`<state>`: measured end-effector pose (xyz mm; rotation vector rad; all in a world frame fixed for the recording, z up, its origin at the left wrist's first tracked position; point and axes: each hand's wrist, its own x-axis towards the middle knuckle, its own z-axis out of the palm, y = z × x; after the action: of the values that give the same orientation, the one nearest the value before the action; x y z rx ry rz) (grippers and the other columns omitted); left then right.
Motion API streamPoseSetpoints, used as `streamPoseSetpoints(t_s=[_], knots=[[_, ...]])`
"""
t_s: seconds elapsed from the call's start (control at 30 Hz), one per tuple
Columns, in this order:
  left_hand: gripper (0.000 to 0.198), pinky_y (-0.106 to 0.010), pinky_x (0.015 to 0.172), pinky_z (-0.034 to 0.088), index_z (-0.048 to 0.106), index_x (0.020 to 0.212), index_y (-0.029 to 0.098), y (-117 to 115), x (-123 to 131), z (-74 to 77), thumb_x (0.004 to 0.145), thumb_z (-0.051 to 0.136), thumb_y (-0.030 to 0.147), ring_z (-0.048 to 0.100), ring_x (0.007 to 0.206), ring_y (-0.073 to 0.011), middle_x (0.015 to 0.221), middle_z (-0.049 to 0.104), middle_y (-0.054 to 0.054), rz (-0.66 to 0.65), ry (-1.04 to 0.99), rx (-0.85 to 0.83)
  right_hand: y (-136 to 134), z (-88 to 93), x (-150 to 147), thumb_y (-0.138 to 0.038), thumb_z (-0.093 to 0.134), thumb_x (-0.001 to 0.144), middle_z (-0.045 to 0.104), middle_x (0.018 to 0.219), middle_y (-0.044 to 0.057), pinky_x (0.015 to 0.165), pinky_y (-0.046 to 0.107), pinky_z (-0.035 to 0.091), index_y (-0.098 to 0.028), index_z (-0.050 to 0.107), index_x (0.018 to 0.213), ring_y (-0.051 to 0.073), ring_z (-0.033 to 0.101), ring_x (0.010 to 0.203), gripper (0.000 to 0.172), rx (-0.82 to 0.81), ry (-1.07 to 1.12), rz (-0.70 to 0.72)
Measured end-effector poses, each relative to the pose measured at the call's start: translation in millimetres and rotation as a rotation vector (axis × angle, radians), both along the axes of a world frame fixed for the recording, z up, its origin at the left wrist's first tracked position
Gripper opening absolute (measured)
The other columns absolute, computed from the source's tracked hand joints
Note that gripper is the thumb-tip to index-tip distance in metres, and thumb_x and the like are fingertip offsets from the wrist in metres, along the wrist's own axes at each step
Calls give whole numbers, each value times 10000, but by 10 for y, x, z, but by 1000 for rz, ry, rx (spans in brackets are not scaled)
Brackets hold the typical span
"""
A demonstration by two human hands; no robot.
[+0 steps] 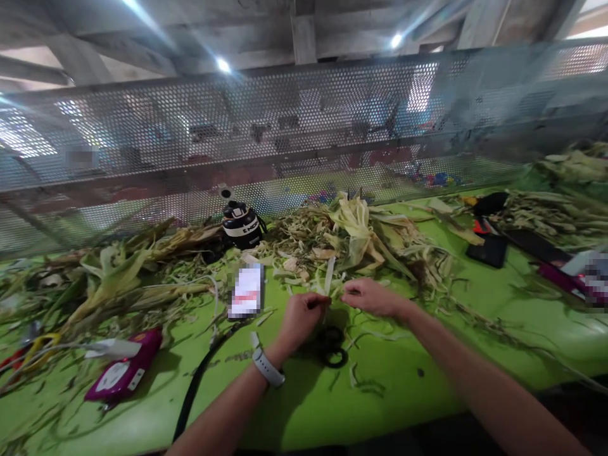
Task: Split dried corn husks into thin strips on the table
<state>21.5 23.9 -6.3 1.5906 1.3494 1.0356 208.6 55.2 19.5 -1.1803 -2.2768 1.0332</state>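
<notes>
My left hand (300, 318) and my right hand (373, 297) meet over the green table (408, 386), both pinched on a pale strip of corn husk (329, 277) that stands up between them. A white watch sits on my left wrist. Black scissors (332, 347) lie on the table just under my hands. A heap of corn husks (361, 237) lies right behind them.
A black bottle (241, 224) stands at the back by the perforated metal screen (304, 126). A phone (247, 291) lies left of my hands, a magenta pouch (124, 373) further left, with a black cable (199, 380). More husks (118, 272) lie left; dark tools (494, 247) right.
</notes>
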Motion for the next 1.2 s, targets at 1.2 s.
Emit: streamPoseSetpoints(t_s=[1.2], knots=[[233, -205, 505, 387, 660, 616, 114, 170, 107, -107, 606, 683, 346, 475, 486, -79, 552, 612, -6, -306, -124, -243, 155, -167, 11, -404, 435, 793, 294, 526, -66, 501, 228, 224, -194, 321, 562, 81, 289, 520, 332, -6, 56, -206]])
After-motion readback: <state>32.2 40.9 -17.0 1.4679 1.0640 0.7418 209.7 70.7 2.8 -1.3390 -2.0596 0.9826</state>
